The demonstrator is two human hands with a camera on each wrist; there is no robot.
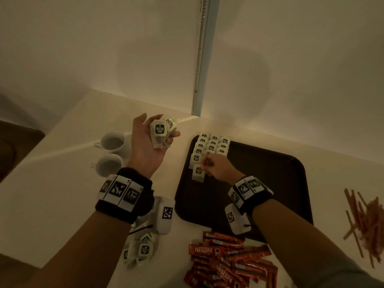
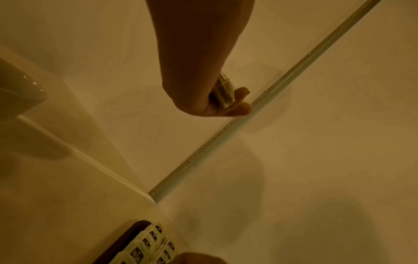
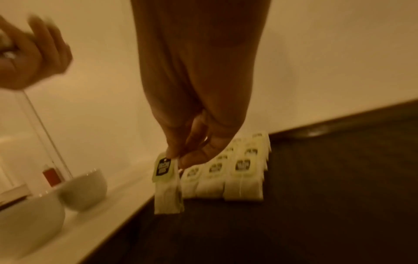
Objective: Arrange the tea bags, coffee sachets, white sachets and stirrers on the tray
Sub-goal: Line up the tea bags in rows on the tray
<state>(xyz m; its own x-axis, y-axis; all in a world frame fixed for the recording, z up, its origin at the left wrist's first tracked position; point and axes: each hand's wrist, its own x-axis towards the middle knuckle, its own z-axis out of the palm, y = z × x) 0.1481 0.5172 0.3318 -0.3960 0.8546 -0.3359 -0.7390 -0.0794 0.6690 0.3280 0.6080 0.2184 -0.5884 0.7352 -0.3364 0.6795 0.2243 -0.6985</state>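
right hand [image 1: 215, 168] pinches one tea bag [image 1: 198, 173] by its tag, low over tray [image 1: 270, 183], just before the laid rows [image 1: 212, 145] | left hand [image 1: 149, 140] curled round spare bags [image 1: 161, 132], left of tray | risk: bag dangles (limp), may land skewed or nudge rows
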